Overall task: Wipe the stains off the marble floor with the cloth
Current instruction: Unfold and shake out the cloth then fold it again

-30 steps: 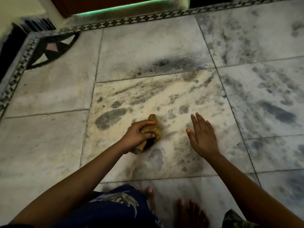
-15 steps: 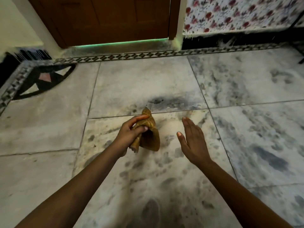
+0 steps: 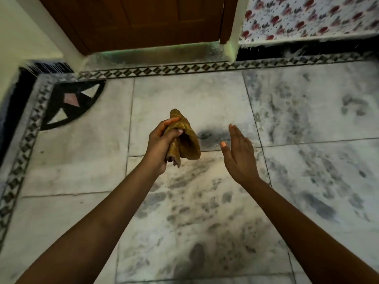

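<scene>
My left hand (image 3: 160, 144) grips a bunched mustard-yellow cloth (image 3: 186, 140) and holds it up in the air above the floor. My right hand (image 3: 239, 154) hovers just to the right of the cloth, flat and empty, fingers together, palm turned towards it. Below both hands lies the white marble floor (image 3: 67, 177). Dark grey stains (image 3: 184, 203) are smeared over the tile under my forearms, and one dark blotch (image 3: 207, 135) sits just past the cloth. More grey marks (image 3: 320, 181) spread over the tiles to the right.
A wooden door (image 3: 133, 19) with its threshold stands straight ahead. A patterned border strip (image 3: 184, 68) runs along the wall, with a black fan-shaped inlay (image 3: 71, 103) at the left corner. A floral cloth (image 3: 307, 15) hangs at the upper right.
The cloth was pressed on the floor a second ago; my left hand has lifted it clear. My right hand rose beside it. The view tilted up towards the door.
</scene>
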Motion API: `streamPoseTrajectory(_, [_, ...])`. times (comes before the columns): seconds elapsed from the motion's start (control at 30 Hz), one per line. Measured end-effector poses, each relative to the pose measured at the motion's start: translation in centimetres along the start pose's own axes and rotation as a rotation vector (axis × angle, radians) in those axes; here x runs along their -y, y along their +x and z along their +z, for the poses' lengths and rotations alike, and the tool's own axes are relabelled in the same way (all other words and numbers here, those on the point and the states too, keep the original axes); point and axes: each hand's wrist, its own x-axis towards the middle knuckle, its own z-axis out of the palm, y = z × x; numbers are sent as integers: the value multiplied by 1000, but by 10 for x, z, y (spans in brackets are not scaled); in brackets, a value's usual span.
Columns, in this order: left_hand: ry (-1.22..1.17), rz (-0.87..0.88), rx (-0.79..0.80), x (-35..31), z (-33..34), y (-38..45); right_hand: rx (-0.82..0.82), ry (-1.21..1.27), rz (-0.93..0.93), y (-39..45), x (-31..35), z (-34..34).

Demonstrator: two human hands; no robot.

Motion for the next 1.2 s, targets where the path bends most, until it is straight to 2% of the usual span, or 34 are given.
streamPoseTrajectory(0.2, [-72, 3, -63, -135, 3, -79, 16, 133, 28, -20, 117, -104])
streamPoseTrajectory(0.3, [-73, 14, -105, -226, 8, -130, 18, 206, 12, -26, 189, -182])
streamPoseTrajectory(0.43, [-89, 36, -114, -352, 23, -211, 6, 269, 10, -38, 287, -285])
streamPoseTrajectory(0.63, [-102, 142, -54, -492, 47, -325, 17, 322, -88, -64, 401, -402])
streamPoseTrajectory(0.8, [-21, 318, 25, -551, 49, -397, 67, 92, -329, -80, 444, -452])
streamPoseTrajectory(0.87, [1, 368, 11, -564, 47, -416, 108, 73, -355, -85, 452, -460])
streamPoseTrajectory(0.93, [-9, 389, -25, -574, 46, -430, 183, 167, -326, -91, 462, -465])
streamPoseTrajectory(1.1, [-37, 394, -108, -587, 36, -453, 379, 618, -313, -119, 500, -466])
streamPoseTrajectory(1.2, [-75, 388, -149, -589, 24, -457, 347, 556, -386, -124, 525, -463])
